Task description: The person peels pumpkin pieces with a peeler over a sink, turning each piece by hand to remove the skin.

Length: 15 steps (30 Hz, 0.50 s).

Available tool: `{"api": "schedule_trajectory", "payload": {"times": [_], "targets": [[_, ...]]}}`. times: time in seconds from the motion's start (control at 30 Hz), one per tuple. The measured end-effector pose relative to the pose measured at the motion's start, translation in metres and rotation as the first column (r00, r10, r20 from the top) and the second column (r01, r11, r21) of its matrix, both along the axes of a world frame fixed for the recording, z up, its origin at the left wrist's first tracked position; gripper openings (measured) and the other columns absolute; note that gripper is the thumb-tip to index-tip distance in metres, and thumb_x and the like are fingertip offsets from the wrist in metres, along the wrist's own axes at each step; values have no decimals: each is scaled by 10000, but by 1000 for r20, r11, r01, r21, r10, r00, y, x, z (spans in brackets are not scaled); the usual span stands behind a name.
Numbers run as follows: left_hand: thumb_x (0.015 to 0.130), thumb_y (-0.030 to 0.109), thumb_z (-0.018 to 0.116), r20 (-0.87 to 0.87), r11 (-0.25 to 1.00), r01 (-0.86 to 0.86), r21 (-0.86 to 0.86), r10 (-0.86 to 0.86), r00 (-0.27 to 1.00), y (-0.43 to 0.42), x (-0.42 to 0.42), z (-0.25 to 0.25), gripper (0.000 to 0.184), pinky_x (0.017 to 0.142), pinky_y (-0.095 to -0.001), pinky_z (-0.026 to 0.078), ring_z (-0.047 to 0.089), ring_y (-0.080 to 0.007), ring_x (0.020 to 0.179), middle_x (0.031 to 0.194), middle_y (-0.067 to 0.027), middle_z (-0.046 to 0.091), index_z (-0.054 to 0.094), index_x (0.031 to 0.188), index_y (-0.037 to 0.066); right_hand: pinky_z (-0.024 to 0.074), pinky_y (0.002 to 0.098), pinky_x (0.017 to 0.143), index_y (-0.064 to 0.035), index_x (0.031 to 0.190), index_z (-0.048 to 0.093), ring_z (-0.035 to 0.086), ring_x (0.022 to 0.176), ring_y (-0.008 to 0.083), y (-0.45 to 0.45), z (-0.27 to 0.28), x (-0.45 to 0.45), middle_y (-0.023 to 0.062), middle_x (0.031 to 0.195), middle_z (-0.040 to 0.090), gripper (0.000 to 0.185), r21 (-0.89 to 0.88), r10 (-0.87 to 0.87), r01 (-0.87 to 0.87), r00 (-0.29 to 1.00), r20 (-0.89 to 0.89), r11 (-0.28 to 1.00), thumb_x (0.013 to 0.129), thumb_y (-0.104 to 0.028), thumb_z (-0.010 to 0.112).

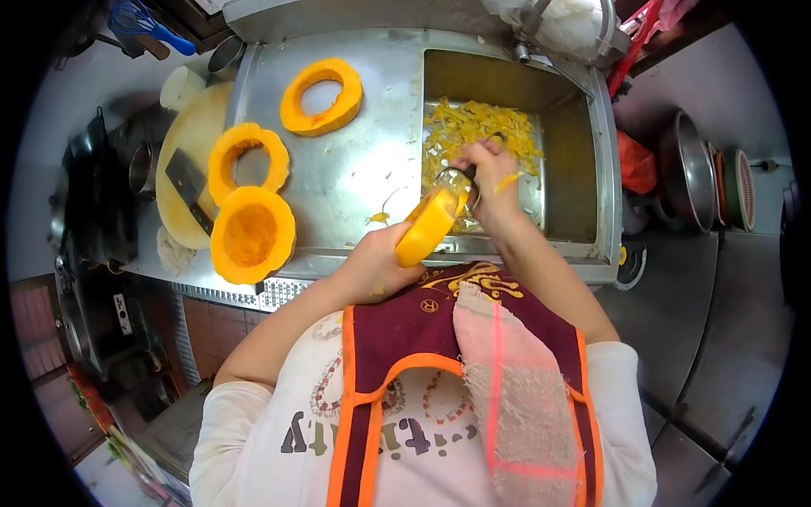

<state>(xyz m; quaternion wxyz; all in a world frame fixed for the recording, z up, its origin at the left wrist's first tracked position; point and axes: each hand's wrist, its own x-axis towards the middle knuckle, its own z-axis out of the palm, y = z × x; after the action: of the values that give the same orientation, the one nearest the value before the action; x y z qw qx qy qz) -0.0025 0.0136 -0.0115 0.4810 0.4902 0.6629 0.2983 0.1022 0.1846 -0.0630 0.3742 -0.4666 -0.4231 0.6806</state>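
My left hand [384, 255] is closed around a piece of yellow-orange pumpkin [427, 230], held tilted over the near-left edge of the sink. My right hand [490, 173] grips a peeler [459, 175] with a dark handle, its head against the upper end of the piece. A strip of peel [506, 182] lies by my right wrist. Below, many peel scraps [481, 118] cover part of the sink floor. To the left are two hollow pumpkin rings [294, 106], [221, 165] and a scooped pumpkin end [251, 237].
The metal sink basin [570, 169] is set into the steel counter [372, 93]. A cleaver [189, 188] rests on a round cutting board [173, 139] at the left. A faucet [522, 52] overhangs the far rim. Metal bowls [688, 173] stand at the right.
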Motion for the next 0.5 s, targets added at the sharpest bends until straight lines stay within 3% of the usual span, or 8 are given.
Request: {"api": "schedule_trajectory", "payload": {"times": [0.03, 0.13, 0.23, 0.27, 0.37, 0.4, 0.5], "targets": [[671, 139, 682, 21, 1000, -13, -12, 13, 1000, -6, 1, -3, 356, 702, -317, 436, 556, -230, 753, 809, -118, 579, 531, 971, 21, 441, 256, 481, 45, 959, 434, 561, 594, 175, 12, -22, 9, 109, 730, 556, 295, 96, -24, 17, 997, 75, 995, 739, -69, 593], [664, 100, 688, 42, 999, -50, -12, 51, 998, -9, -8, -8, 328, 692, -298, 431, 538, -189, 733, 802, -89, 571, 544, 951, 28, 444, 249, 473, 29, 917, 459, 580, 608, 203, 24, -37, 41, 134, 783, 558, 224, -446, -18, 52, 997, 80, 894, 754, -71, 575], [667, 81, 684, 74, 997, -76, -19, 77, 994, -16, -6, -12, 302, 679, -284, 427, 526, -152, 721, 782, -56, 563, 553, 935, 36, 433, 235, 454, 12, 907, 466, 589, 618, 227, 14, -6, 25, 153, 826, 552, 188, -528, -127, 100, 992, -15, 843, 762, -64, 559], [667, 77, 682, 97, 997, -76, 0, 76, 992, -15, -6, -13, 297, 675, -280, 427, 523, -141, 721, 774, -46, 559, 553, 932, 38, 449, 249, 498, 24, 961, 443, 587, 625, 213, 14, -2, 21, 145, 788, 560, 270, -526, -25, -27, 996, -91, 850, 753, -83, 578], [663, 81, 684, 121, 998, -54, 14, 52, 991, -7, -6, -7, 304, 666, -269, 428, 520, -121, 716, 764, -22, 558, 550, 932, 34, 453, 258, 558, 37, 1034, 396, 577, 624, 181, -20, 44, -6, 123, 722, 576, 373, -167, 168, -196, 971, -168, 966, 750, -118, 581], [661, 86, 686, 124, 999, -44, 11, 42, 991, -4, -5, -2, 310, 663, -266, 429, 520, -116, 714, 763, -15, 559, 548, 934, 30, 450, 257, 571, 41, 1048, 381, 572, 621, 171, -28, 46, -10, 115, 699, 577, 400, -101, 202, -213, 974, -106, 972, 745, -125, 583], [651, 116, 685, 137, 970, -99, -224, 132, 982, 9, -7, 30, 333, 663, -261, 435, 529, -115, 710, 784, -27, 575, 542, 935, 17, 440, 251, 591, 50, 1074, 347, 560, 612, 148, -39, 50, -17, 97, 648, 580, 454, 54, 271, -274, 961, 46, 960, 734, -137, 582]]}}
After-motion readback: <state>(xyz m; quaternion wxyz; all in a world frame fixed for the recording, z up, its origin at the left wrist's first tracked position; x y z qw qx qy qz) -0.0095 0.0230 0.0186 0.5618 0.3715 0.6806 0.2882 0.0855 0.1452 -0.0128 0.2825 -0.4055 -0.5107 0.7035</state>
